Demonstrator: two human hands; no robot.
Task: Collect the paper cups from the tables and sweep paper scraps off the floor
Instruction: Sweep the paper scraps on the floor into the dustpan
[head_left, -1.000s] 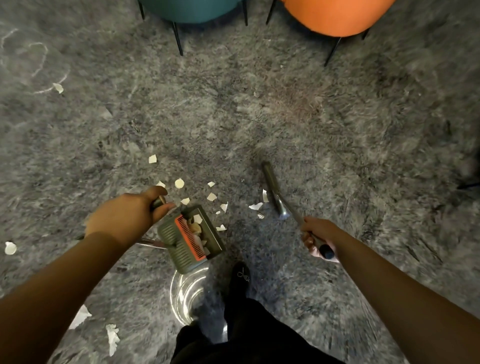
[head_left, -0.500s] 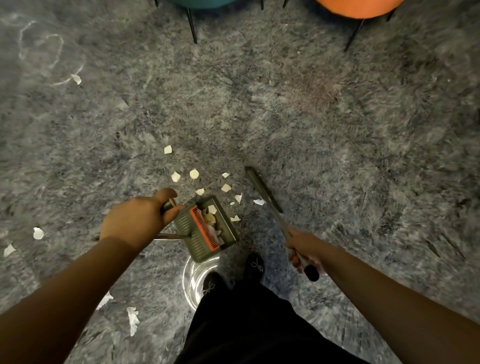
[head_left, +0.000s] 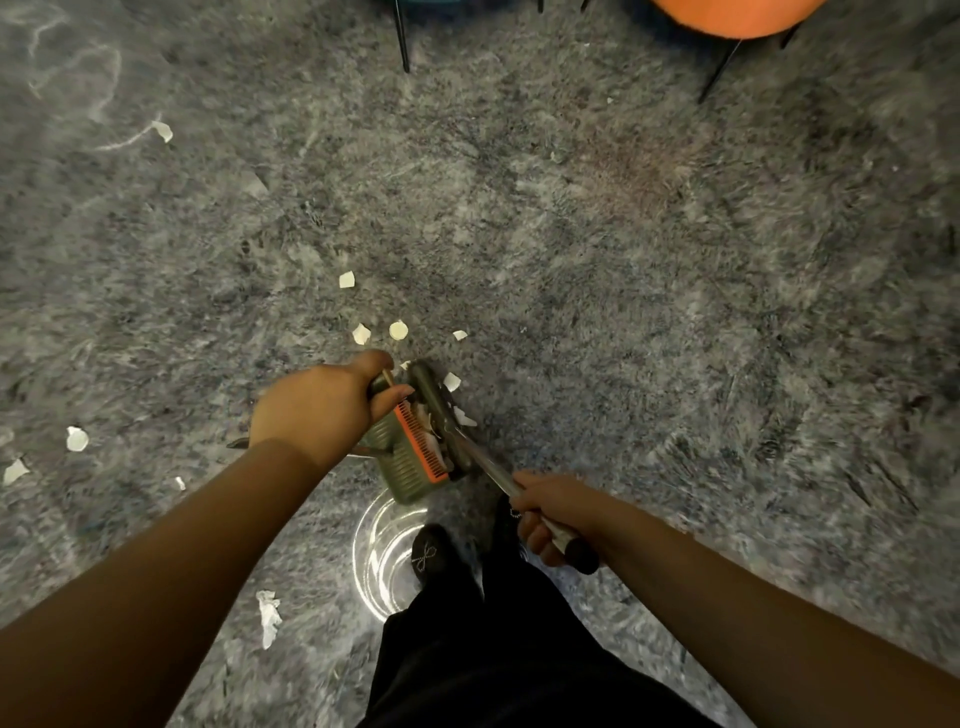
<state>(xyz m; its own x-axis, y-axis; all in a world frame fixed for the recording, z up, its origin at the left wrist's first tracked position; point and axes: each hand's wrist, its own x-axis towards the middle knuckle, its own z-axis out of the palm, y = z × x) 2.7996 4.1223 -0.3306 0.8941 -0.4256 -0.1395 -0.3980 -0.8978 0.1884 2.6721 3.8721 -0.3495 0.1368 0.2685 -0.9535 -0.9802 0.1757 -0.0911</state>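
My left hand (head_left: 324, 405) grips the handle of an olive dustpan (head_left: 402, 460) with an orange comb strip, held low over the grey carpet. A few white scraps lie inside it. My right hand (head_left: 553, 514) grips the metal handle of a broom (head_left: 441, 415), whose dark head lies along the dustpan's open edge. White paper scraps (head_left: 397, 330) lie on the carpet just beyond the pan, one (head_left: 346, 279) farther out, others (head_left: 77, 439) at the left and a crumpled piece (head_left: 268, 616) near my left arm.
A clear plastic container (head_left: 382, 561) stands on the carpet by my black shoe (head_left: 431, 553). An orange chair (head_left: 727, 18) and thin black chair legs (head_left: 402, 39) stand at the top edge. White chalk-like marks (head_left: 98, 93) show at the top left.
The broom head has swept left from the carpet right of the scraps up to the dustpan's mouth, pushing scraps in. The view has shifted forward, so the chairs sit higher.
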